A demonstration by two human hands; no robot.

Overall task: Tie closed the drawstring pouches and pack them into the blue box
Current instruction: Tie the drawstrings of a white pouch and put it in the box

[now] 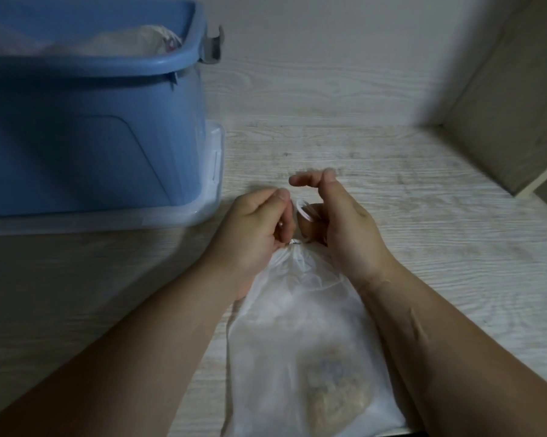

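White, thin and translucent, a soft fabric drawstring pouch (297,326) lies flat on a pale wood-grain table (423,200) in the lower centre of the frame, its gathered neck pointing away from the viewer. A brownish lump of contents (338,392) shows dimly through the cloth near the bottom edge. Just above the neck, in the middle of the frame, the left hand (259,228) has its fingers curled, pinching the white drawstring cord (302,209) right at the gathers. The right hand (338,222) is curled too, with a loop of the same cord hooked over one digit; its upper fingers are blurred. In the upper left stands a blue plastic box (92,121), resting on a clear plastic lid (210,171), with other white pouches (114,42) inside it. The pouch looks light, limp and a little slippery, so it would probably sag if lifted by a corner. The bunched neck just below the cord seems the firmest place to hold, with a palm under the lump in case the contents are fragile.
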